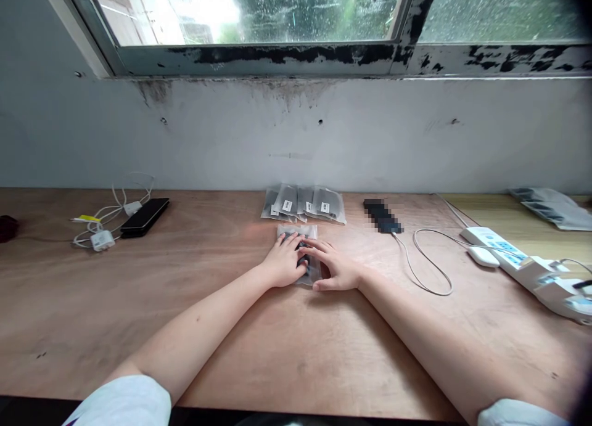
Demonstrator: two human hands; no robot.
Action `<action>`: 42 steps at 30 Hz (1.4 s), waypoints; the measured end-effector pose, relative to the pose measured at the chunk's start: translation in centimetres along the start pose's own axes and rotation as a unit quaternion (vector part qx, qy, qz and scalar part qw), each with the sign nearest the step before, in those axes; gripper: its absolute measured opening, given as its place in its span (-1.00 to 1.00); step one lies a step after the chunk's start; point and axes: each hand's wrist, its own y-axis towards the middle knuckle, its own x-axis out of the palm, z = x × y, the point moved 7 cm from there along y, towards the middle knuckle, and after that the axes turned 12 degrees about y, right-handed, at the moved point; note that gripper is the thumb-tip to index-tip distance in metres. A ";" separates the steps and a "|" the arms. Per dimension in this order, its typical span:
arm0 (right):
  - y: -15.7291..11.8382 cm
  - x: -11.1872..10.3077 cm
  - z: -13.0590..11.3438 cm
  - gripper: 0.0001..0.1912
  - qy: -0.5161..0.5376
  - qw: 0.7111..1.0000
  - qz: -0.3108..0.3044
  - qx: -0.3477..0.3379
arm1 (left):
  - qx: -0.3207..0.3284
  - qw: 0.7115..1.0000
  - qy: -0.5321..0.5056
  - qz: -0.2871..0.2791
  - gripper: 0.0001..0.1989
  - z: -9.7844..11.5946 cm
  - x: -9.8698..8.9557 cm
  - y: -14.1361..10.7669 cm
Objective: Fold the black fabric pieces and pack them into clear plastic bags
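Observation:
A translucent plastic bag (313, 273) with something dark inside lies flat at the middle of the wooden table (296, 352). My left hand (283, 262) rests on its left part, fingers spread. From the right, my right hand (337, 267) reaches over the bag's right edge, its fingers apart and fingertips close to those of my left hand. Part of the bag is hidden under both hands. Just behind it, against the wall, several similar bags with white labels (328, 204) lie overlapping in a row.
At the left are a black case (145, 217) and white chargers with cables (102, 240). To the right lie a pixelated dark device (383, 216) on a white cable, a white power strip (504, 251) with plugs, and more bags (555, 208) at the far right.

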 end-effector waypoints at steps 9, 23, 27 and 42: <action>-0.1 0.1 -0.1 -0.05 0.001 1.000 0.004 -0.016 | -0.004 1.000 0.004 0.019 -0.48 -0.1 0.0 -0.1; 0.0 -0.1 0.7 -0.13 0.014 1.000 0.015 0.011 | -0.011 1.000 0.003 0.019 -0.48 -0.2 0.0 0.0; -0.1 0.0 0.7 -0.14 -0.002 1.000 0.019 0.009 | -0.012 1.000 0.003 0.016 -0.48 -0.1 0.0 0.0; 0.0 0.1 0.5 -0.12 -0.011 1.000 0.022 0.004 | -0.008 1.000 0.015 0.016 -0.47 -0.2 0.0 -0.1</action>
